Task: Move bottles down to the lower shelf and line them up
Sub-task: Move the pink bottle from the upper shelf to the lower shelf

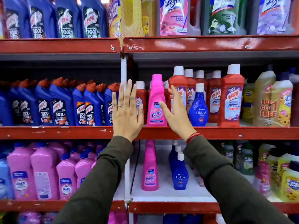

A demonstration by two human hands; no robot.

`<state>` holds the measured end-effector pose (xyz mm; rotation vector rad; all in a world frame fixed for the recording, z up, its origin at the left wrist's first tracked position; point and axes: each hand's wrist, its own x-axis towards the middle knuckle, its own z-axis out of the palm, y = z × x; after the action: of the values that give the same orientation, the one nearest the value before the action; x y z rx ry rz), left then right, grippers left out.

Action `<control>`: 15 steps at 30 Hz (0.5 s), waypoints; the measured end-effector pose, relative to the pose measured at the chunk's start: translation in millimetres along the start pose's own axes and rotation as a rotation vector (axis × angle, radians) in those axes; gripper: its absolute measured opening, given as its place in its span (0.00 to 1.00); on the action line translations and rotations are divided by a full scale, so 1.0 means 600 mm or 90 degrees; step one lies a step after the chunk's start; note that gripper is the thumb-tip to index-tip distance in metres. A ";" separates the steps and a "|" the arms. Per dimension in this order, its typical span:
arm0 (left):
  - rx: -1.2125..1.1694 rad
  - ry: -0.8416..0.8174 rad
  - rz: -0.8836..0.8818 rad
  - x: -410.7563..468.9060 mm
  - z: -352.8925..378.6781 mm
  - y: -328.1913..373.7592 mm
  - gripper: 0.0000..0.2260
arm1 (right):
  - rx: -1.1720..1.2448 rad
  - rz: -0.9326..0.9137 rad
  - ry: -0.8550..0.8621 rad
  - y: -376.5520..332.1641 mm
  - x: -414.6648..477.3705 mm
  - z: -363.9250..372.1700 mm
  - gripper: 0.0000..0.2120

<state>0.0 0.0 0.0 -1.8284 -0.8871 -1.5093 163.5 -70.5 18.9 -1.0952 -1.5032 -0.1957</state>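
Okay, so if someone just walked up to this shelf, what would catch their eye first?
Probably the two open hands, left hand and right hand, raised either side of the bright pink Vanish bottle at the front of the middle shelf. Next, its twin pink Vanish bottle stands on the shelf below, beside blue Ujala bottles.

Both arms raised forward; left hand (127,110) flat, fingers spread; right hand (175,112) open, angled inward, empty.

Shop aisle, cleaning section — red metal shelves (210,133) packed tier on tier, rows of identical Harpic bottles (59,105) facing out, a "Buy 1 Get 1 Free" pack (268,109) — retail stock.
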 end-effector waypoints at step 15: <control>-0.006 -0.123 -0.045 -0.127 0.093 -0.083 0.27 | 0.135 0.237 -0.076 0.066 0.029 0.038 0.27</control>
<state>-17.2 64.8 -82.8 -1.9934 -1.0469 -1.3979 178.6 -24.6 9.3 -1.2054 -1.3596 0.2853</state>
